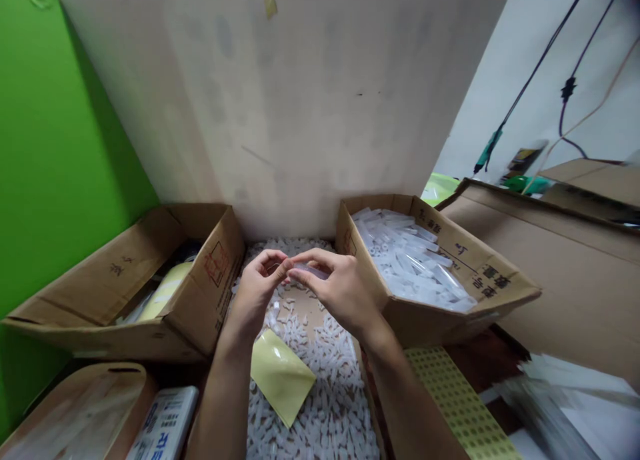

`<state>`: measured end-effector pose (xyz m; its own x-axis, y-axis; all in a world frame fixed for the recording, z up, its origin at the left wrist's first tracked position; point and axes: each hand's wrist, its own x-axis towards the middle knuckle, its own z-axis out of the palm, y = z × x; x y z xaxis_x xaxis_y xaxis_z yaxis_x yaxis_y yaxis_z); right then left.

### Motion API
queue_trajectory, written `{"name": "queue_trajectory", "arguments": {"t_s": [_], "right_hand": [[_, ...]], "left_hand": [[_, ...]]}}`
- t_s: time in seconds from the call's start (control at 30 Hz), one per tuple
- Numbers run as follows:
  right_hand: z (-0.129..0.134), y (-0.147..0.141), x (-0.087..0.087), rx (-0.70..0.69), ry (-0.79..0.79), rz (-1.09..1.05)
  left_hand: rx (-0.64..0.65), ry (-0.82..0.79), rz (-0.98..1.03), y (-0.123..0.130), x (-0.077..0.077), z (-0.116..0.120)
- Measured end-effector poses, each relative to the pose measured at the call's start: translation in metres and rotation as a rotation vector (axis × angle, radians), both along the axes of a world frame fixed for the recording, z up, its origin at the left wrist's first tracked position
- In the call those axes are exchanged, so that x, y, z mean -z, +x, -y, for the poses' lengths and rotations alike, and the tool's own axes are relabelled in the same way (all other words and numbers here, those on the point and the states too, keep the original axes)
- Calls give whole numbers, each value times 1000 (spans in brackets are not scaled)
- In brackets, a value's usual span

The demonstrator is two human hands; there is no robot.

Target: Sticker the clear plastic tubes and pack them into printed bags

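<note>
My right hand (333, 277) is closed round a clear plastic tube (315, 271), which lies between thumb and fingers. Close against it, my left hand (265, 273) makes a pinch, its fingertips meeting the tube's left end; what sits in that pinch is too small and hidden to name. Both hands hover over a wide tray of small whitish plastic pieces (330, 380). Below the hands, a yellow paper sheet (283, 377) rests on these pieces. To the right, an open cardboard box (455, 247) holds many similar clear tubes (410, 257).
Another open cardboard box (200, 320) on the left contains yellow paper. A wooden-toned tray (145, 380) and a white printed box (167, 420) stand lower left. Lower right lies a yellow dotted sticker sheet (457, 400). A tall white panel (290, 113) rises behind.
</note>
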<state>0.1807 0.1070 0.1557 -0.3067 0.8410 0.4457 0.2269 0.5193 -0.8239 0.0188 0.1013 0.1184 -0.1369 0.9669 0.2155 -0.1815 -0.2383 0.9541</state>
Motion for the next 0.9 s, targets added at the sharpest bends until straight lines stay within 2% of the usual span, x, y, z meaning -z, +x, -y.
{"name": "queue_trajectory", "arguments": {"t_s": [0.1,0.23,0.3,0.47,0.63,0.9], "right_hand": [[-1,1,1,32,42,-17],[-1,4,1,59,91,36],[-1,6,1,57,92,56],[-4,5,4,-9,85,12],[-7,6,6,-80,93,-40],[-8,12,3,-123,-46,-101]], "left_hand": [[-12,-21,-244,-7,5,-3],[-195,-165,-974,-12,15,-6],[-227,-250,-1217,-14,21,-6],[-132,-385,-1380,-16,39,-3],[-137,-419,-1461,-14,53,-6],[-165,-424,-1456,-8,57,-9]]}}
